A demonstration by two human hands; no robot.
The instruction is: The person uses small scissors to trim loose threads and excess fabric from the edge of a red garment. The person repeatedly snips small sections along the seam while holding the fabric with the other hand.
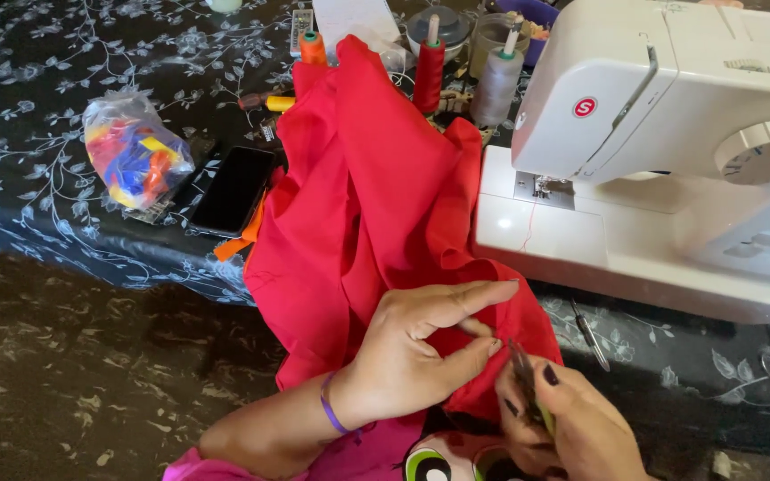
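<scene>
A large piece of red fabric (367,187) hangs from the table down to my lap. My left hand (421,343), with a purple band at the wrist, pinches a fold of the fabric near its lower edge between thumb and forefinger. Just right of it, my right hand (572,423) grips a small dark pointed tool with a green handle (526,379), its tip touching the pinched fold. What kind of tool it is stays unclear.
A white sewing machine (661,151) stands at the right on a dark floral tablecloth (37,134). Behind the fabric are thread spools (429,76), a black phone (233,189) and a clear bag of coloured scraps (135,153). A thin metal tool (590,337) lies by the machine.
</scene>
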